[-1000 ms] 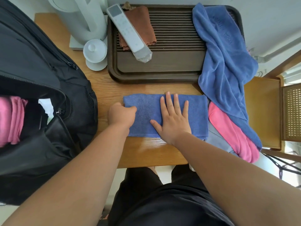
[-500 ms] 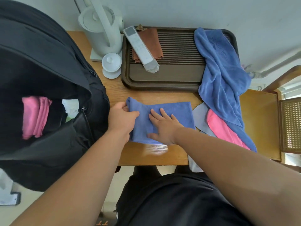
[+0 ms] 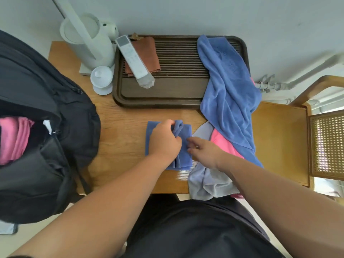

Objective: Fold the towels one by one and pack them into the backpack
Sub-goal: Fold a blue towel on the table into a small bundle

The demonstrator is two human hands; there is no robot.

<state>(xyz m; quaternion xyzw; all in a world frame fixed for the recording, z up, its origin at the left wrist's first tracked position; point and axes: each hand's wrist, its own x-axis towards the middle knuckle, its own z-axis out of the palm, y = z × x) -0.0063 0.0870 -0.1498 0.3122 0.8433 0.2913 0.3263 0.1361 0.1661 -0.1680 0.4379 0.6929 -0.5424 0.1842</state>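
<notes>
A small blue towel (image 3: 185,157) lies folded into a narrow stack at the middle of the wooden table (image 3: 121,146). My left hand (image 3: 164,141) grips its folded-over layer, bunching the cloth at the top. My right hand (image 3: 203,152) rests on the towel's right edge with fingers spread. The black backpack (image 3: 55,138) stands open at the left with a pink towel (image 3: 13,138) inside. At the right lie a large blue towel (image 3: 229,90), a pink towel (image 3: 223,144) and a grey towel (image 3: 206,179), loosely piled.
A dark tea tray (image 3: 167,97) at the back holds a brown cloth (image 3: 147,51) and a white remote (image 3: 134,60). A white kettle (image 3: 89,41) and lidded cup (image 3: 102,80) stand back left. A wooden chair (image 3: 283,142) is at the right.
My left hand has carried the towel's left end over to the right, folding it into a narrower stack. My right hand slid right to the towel's edge. The view pulled back.
</notes>
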